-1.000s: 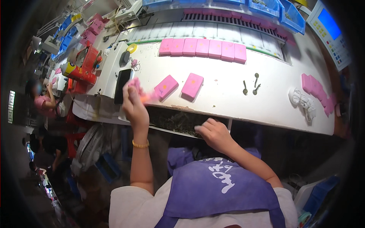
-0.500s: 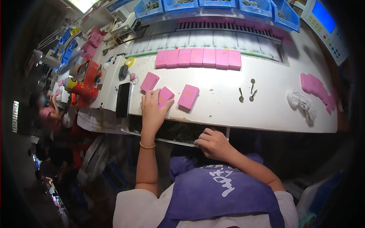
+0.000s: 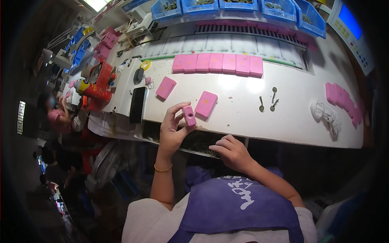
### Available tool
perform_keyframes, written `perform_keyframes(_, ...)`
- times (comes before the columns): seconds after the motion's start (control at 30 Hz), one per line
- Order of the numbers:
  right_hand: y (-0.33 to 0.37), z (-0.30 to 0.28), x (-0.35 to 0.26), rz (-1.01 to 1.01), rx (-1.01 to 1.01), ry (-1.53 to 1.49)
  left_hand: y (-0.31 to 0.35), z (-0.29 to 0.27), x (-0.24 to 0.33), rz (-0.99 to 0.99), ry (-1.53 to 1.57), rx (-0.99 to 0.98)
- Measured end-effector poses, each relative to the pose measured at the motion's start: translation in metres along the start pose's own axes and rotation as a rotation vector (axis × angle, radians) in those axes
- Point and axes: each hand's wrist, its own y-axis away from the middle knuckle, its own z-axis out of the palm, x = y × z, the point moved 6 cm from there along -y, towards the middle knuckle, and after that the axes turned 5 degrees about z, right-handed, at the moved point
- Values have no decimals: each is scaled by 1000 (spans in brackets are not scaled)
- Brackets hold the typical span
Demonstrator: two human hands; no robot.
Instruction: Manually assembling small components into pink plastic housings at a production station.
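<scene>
Now left hand (image 3: 172, 131) has fingers clamped on a pink block (image 3: 189, 116) above the white bench (image 3: 283, 121) edge; right hand (image 3: 233, 152) fingers curled together in the tray (image 3: 198, 141) below.

I see a matt pink plastic block (image 3: 189, 115) in my left hand (image 3: 172, 131), above a glossy white tabletop (image 3: 291, 117); nearby lie a crumpled white cloth (image 3: 326, 117) and blue plastic bins (image 3: 239, 5).

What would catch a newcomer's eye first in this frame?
Probably the pink: a row of pink blocks lines the far side of the white table, with two more lying loose nearer the front edge. Next, the left hand holds up a small pink block at that edge, while the right hand reaches into the dark tray just below.
</scene>
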Motion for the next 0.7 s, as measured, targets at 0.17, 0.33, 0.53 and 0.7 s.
perform_keyframes(0.17,-1,-2,-2,21,-25,-27,-1,3,13,80,-184,-15)
perform_keyframes(0.33,-14,-21,-6,236,57,-338,3,6,17,52,-210,-46)
perform_keyframes(0.53,-52,-31,8,582,144,-994,13,19,21,73,-279,-126)
perform_keyframes(0.7,-73,-20,2,546,32,-1240,15,27,27,136,-322,-91)
